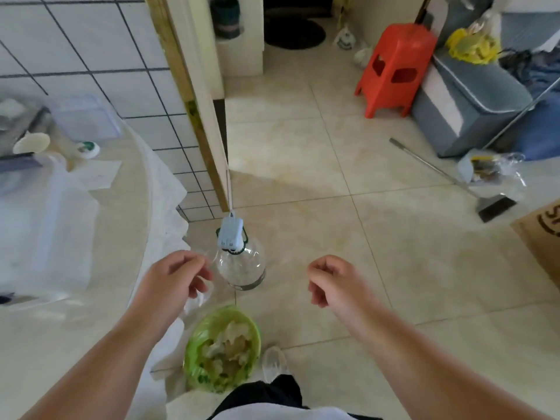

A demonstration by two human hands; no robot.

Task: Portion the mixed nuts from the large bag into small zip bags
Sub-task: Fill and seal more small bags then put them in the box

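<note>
Home: tiled floor point(303, 153), red stool point(397, 68), broom point(448, 177).

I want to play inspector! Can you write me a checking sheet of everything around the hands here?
Surface: pale round table at left, partly under a white cloth.
Job's things: left hand pinches something thin and clear, maybe a small bag; large nut bag not made out.
Clutter: paper cup and blurred items on the table.
Hands: left hand pinching; right hand curled, holding nothing visible.
Cables: a cord runs down to the device on the clear water jug.
Surroundings: green bin on the tiled floor, red stool, broom, cardboard box.
</note>
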